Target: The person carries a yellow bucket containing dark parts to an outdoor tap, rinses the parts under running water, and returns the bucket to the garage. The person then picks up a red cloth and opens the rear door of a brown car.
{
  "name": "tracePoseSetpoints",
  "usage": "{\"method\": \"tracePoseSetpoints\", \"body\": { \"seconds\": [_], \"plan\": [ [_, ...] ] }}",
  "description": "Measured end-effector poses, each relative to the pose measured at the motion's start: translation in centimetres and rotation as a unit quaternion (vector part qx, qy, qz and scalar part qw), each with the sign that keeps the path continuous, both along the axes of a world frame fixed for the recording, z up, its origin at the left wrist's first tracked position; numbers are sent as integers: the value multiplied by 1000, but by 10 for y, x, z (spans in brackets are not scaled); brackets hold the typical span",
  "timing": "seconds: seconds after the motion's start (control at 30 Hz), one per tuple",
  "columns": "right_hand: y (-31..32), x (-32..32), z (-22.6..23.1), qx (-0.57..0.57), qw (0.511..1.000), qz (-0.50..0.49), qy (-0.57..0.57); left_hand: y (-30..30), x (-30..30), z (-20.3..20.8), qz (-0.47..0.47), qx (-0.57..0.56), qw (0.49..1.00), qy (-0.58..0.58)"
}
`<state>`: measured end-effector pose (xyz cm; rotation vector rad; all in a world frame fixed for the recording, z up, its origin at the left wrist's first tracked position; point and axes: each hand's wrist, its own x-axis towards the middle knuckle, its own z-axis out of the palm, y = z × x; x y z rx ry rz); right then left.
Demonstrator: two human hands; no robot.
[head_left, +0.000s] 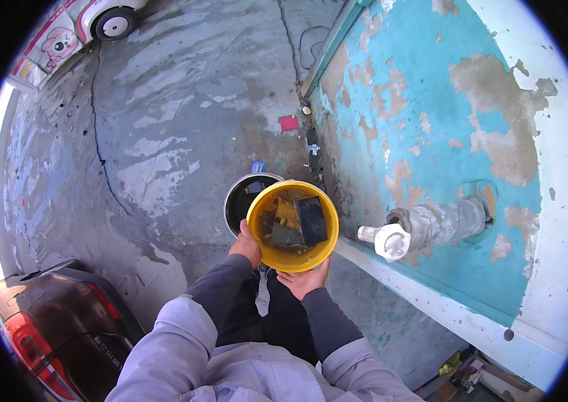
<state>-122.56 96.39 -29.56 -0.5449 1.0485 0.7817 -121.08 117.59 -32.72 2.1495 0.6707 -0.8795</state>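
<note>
Yellow plastic is forming the bucket point(297, 262), which is hanging between two hands in front of the body, apparently raised off the floor point(163, 167). Inside, a black block point(312, 220) is lying beside a yellowish-brown bristly piece point(287, 213) and a flat grey piece point(285, 235); whether liquid is covering the brownish base, I cannot tell. The left hand point(247, 248) is pinching the left side, thumb at the rim, its other fingers mostly passing out of sight. The right hand point(305, 279) is cupping the near side from below, thumb and fingers spreading apart, part of the grip being hidden. In my judgement the wall is likely behaving as stiff but slightly yielding, sturdy rather than fragile, and slippery if wet; the load is probably moderate, with loose contents sliding under tilt. Sound holding points are the rim on one side and the underside opposite, as the hands are now showing. Just beyond, partly overlapped by the bucket, a metal-rimmed pot point(232, 194) is showing a dark interior, with a blue object point(258, 166) sitting at its far edge. Further right, a wrapped pipe point(441, 224) is projecting from a peeling turquoise wall point(431, 144).
</note>
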Motion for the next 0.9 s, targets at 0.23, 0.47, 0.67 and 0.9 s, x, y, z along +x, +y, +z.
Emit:
{"method": "tracePoseSetpoints", "body": {
  "seconds": [0.23, 0.47, 0.67, 0.9],
  "plan": [
    [-3, -9, -4, -15, 999, 33, -5, 2, -3, -6, 3, 16, 1000, -21],
    [-2, -13, -23, -95, 984, 144, -39, -8, -4, 0, -61, 93, 993, -34],
    [-5, -17, -36, -124, 981, 147, -30, -16, 3, 21, -77, 175, 980, -55],
    [-1, -17, -34, -131, 979, 152, -47, -8, -6, 27, 12, 219, 960, -176]
  ]
}}
